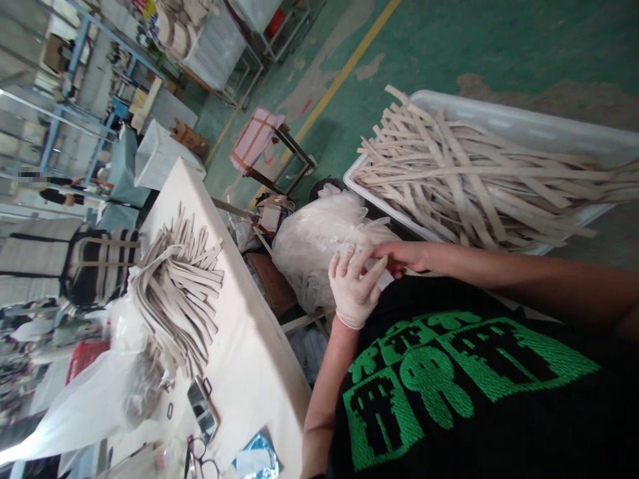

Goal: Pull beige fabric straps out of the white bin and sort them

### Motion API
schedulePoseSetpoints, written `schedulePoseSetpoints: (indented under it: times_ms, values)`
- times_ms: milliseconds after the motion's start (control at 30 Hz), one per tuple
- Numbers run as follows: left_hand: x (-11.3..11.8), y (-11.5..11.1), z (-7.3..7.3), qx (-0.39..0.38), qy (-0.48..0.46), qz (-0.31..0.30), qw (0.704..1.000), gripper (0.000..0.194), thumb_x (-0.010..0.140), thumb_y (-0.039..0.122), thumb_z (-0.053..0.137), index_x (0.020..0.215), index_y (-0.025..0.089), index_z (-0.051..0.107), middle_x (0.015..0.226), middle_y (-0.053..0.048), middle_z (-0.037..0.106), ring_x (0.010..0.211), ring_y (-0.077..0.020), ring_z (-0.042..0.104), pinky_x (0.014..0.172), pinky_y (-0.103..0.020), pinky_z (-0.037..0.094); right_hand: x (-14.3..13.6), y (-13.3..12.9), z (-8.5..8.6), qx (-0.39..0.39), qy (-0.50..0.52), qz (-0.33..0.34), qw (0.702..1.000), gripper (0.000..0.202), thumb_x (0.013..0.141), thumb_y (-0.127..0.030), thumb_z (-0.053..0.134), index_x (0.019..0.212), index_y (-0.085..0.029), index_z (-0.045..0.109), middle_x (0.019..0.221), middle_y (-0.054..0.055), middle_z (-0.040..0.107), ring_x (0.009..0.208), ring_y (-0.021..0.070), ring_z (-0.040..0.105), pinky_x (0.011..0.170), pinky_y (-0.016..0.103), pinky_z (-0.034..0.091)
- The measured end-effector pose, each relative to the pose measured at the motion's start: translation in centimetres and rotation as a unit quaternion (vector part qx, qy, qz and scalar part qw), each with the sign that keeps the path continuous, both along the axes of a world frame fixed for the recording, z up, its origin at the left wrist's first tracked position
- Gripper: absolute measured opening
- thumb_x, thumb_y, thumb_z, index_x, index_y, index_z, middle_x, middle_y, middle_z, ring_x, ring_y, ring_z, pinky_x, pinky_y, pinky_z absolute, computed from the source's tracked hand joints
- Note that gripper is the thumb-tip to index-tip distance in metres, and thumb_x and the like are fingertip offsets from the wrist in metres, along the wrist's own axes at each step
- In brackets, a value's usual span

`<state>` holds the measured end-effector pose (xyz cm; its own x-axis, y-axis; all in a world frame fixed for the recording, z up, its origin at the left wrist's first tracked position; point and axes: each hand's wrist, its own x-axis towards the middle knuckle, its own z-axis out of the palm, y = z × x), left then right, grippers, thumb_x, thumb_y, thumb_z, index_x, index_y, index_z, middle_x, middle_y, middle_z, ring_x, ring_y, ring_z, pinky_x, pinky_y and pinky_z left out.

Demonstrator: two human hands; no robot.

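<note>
The white piece [385,277] looked light and bendy, best held by an edge, but I couldn't tell whether the left hand [355,285] or right hand [399,255] pinched it.

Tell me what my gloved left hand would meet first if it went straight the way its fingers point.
Probably the clear plastic bagging, which shows past the fingertips of your gloved left hand, though this single view leaves the depth between them unclear.

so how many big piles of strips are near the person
2. One pile lies on the white table, and another pile sits in the white tub. More strips may be hidden in the blurred background.
</note>
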<state>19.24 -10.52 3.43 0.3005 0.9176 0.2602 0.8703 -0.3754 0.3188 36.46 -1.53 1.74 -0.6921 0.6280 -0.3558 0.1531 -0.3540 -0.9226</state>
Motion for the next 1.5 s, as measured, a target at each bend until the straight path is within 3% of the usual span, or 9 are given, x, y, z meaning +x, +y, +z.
schedulePoseSetpoints:
  times_ms: [100, 167, 300, 400, 533, 767, 933, 1100, 1500]
  values:
    - [0.0, -0.6, -0.5, 0.031, -0.084, 0.006, 0.996, 0.035, 0.097, 0.046, 0.063, 0.123, 0.03, 0.08, 0.14, -0.009, 0.072, 0.142, -0.0324, 0.057, 0.124, -0.052, 0.037, -0.4, 1.1, 0.5, -0.014, -0.005, 0.016, 1.0, 0.044, 0.084, -0.058, 0.067, 0.068, -0.018, 0.06, 0.049, -0.003, 0.048, 0.046, 0.008, 0.038, 0.046, 0.022, 0.032]
    - [-0.3, -0.9, -0.8, 0.031, -0.205, 0.065, 0.976, 0.049, 0.099, 0.061, 0.055, 0.121, 0.025, 0.08, 0.133, -0.013, 0.075, 0.132, -0.0316, 0.064, 0.118, -0.051, 0.044, -0.2, 2.3, 1.0, 0.0, -0.026, 0.005, 1.0, 0.042, 0.079, -0.054, 0.073, 0.063, -0.018, 0.059, 0.047, -0.004, 0.046, 0.045, 0.0073, 0.037, 0.045, 0.022, 0.03]
    - [-0.4, -0.5, -0.6, -0.163, -0.454, 0.184, 0.857, 0.064, 0.095, 0.074, 0.053, 0.099, 0.019, 0.083, 0.105, -0.013, 0.082, 0.106, -0.0282, 0.074, 0.106, -0.046, 0.054, 0.3, 3.9, 2.3, 0.07, -0.101, 0.016, 0.992, 0.035, 0.081, -0.05, 0.075, 0.078, -0.015, 0.076, 0.048, -0.003, 0.053, 0.044, 0.009, 0.044, 0.048, 0.023, 0.034]
    - [0.2, 0.2, 0.1, -0.352, -0.506, 0.169, 0.769, 0.056, 0.074, 0.071, 0.08, 0.086, 0.017, 0.085, 0.089, -0.009, 0.082, 0.097, -0.0293, 0.074, 0.105, -0.046, 0.053, -0.1, 4.2, 3.2, 0.104, -0.135, 0.041, 0.984, 0.033, 0.086, -0.046, 0.071, 0.089, -0.015, 0.081, 0.05, -0.003, 0.056, 0.044, 0.0096, 0.046, 0.049, 0.023, 0.037]
    - [1.5, 0.9, 0.5, -0.447, -0.548, 0.163, 0.688, 0.045, 0.064, 0.058, 0.093, 0.081, 0.017, 0.085, 0.079, -0.006, 0.079, 0.097, -0.0313, 0.075, 0.105, -0.047, 0.053, -0.8, 4.0, 3.7, 0.136, -0.159, 0.057, 0.976, 0.029, 0.087, -0.041, 0.07, 0.087, -0.014, 0.081, 0.051, -0.001, 0.058, 0.045, 0.0105, 0.05, 0.051, 0.023, 0.04]
    - [1.8, 2.8, -0.4, -0.338, -0.698, 0.27, 0.57, 0.034, 0.066, 0.04, 0.095, 0.069, 0.016, 0.072, 0.071, -0.002, 0.07, 0.086, -0.0211, 0.074, 0.101, -0.042, 0.055, 1.5, 3.8, 2.3, 0.088, -0.079, -0.037, 0.992, 0.042, 0.096, -0.053, 0.061, 0.089, -0.013, 0.073, 0.062, 0.003, 0.065, 0.055, 0.0117, 0.056, 0.05, 0.021, 0.046]
    - [1.9, 4.6, -0.4, -0.293, -0.755, 0.311, 0.498, 0.027, 0.09, 0.036, 0.078, 0.073, 0.017, 0.068, 0.076, -0.001, 0.068, 0.08, -0.0142, 0.072, 0.096, -0.035, 0.057, 3.3, 0.0, 1.8, 0.009, -0.033, 0.047, 0.998, 0.057, 0.09, -0.071, 0.062, 0.086, -0.015, 0.071, 0.06, 0.004, 0.064, 0.053, 0.0118, 0.053, 0.048, 0.022, 0.046]
    - [3.2, 5.5, 0.2, -0.285, -0.763, 0.322, 0.482, 0.02, 0.096, 0.032, 0.069, 0.083, 0.018, 0.073, 0.093, -0.007, 0.076, 0.101, -0.019, 0.076, 0.098, -0.032, 0.057, 2.5, -3.2, 1.1, -0.027, -0.01, 0.106, 0.994, 0.062, 0.089, -0.074, 0.06, 0.086, -0.013, 0.069, 0.06, 0.004, 0.064, 0.05, 0.0101, 0.051, 0.047, 0.021, 0.043]
    - [4.1, 5.5, 1.3, -0.283, -0.752, 0.31, 0.508, 0.018, 0.093, 0.033, 0.072, 0.089, 0.015, 0.076, 0.11, -0.012, 0.081, 0.13, -0.0267, 0.07, 0.116, -0.039, 0.051, 1.3, -3.2, -1.5, -0.059, -0.002, 0.09, 0.994, 0.058, 0.087, -0.07, 0.062, 0.087, -0.013, 0.069, 0.059, 0.003, 0.064, 0.048, 0.0103, 0.05, 0.045, 0.02, 0.043]
